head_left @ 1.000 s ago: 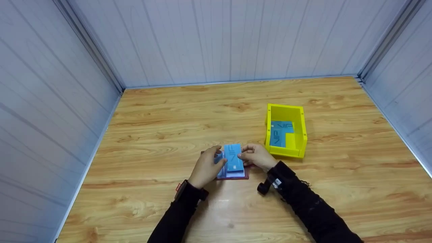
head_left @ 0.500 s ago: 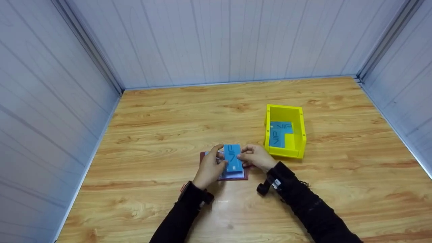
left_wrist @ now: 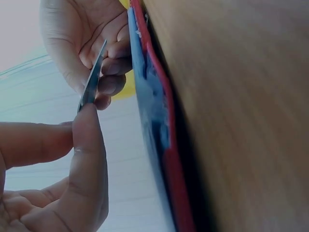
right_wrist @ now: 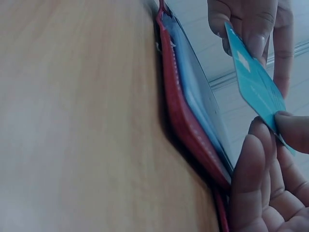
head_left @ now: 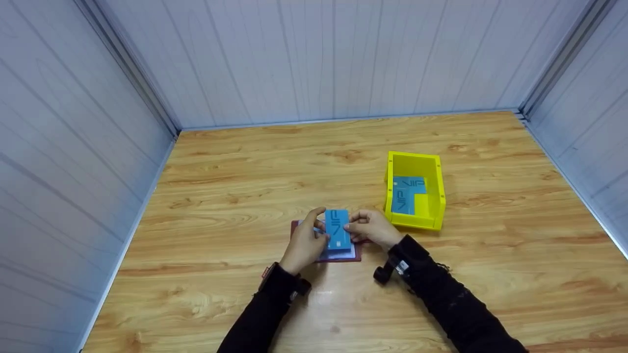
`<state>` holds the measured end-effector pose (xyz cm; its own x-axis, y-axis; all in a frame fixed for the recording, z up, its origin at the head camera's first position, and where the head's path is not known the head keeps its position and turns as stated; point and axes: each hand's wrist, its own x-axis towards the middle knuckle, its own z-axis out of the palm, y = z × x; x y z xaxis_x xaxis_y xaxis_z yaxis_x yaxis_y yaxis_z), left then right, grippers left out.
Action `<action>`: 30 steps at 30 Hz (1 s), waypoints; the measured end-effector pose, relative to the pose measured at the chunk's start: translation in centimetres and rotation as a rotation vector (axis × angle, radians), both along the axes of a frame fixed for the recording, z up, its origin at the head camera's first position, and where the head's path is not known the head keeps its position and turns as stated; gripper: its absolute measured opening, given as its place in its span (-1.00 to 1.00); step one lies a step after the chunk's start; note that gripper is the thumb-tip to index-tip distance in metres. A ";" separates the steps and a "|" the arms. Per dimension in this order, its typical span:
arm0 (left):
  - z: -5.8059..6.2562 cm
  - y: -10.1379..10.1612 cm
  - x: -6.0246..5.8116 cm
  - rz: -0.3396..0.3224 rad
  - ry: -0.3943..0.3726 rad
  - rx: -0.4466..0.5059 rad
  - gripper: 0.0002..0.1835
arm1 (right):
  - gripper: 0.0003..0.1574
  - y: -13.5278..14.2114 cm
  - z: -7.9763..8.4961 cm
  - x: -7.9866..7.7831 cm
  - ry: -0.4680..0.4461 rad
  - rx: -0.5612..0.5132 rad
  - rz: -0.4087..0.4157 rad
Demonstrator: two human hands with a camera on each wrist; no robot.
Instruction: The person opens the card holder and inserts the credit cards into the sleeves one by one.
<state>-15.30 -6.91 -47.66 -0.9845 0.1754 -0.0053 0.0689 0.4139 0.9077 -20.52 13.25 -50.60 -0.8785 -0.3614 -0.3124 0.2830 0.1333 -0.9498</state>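
Observation:
A blue card printed "VIP" is held between both hands over a red-covered card holder with clear plastic sleeves. My left hand pinches the card's left side between thumb and fingers. On the opposite side, my right hand grips it with the thumb on top and fingertips underneath. From the left wrist, the card appears almost edge-on, apart from the holder. In the right wrist view the card is tilted, its pale chip showing. The holder lies open on the wooden table, partly hidden by my left hand.
A yellow bin stands on the table just beyond my right hand, with blue VIP cards lying in it. White panel walls enclose the table at the back and both sides.
My left hand has shifted slightly right and its fingers have closed onto the card's left side. The card has tilted a little, while the right hand has stayed nearly still.

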 end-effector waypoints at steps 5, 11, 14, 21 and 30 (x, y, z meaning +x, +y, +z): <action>0.5 -0.8 -0.1 -0.002 -0.018 0.034 -0.33 | -0.81 0.2 0.2 0.0 0.017 -0.010 0.014; 1.2 -1.9 -0.2 0.022 -0.037 0.064 -0.31 | -0.78 0.5 1.0 0.2 0.084 0.085 0.017; 1.3 -2.4 -0.2 0.033 -0.041 0.064 -0.29 | -0.80 0.5 1.3 0.3 0.093 0.127 0.003; 1.4 -3.2 -0.4 0.033 -0.066 0.029 -0.28 | -0.85 0.6 1.5 0.5 0.191 0.276 0.009; 0.9 -3.7 -0.7 -0.003 -0.122 -0.042 -0.30 | -0.81 0.8 1.7 0.8 0.401 0.509 0.123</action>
<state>-16.04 -10.62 -46.72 -0.9755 0.1756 -0.1322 -0.0396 0.4513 0.8915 -19.68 14.08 -48.85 -0.9241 -0.3601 -0.1277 -0.1260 0.6028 -0.7879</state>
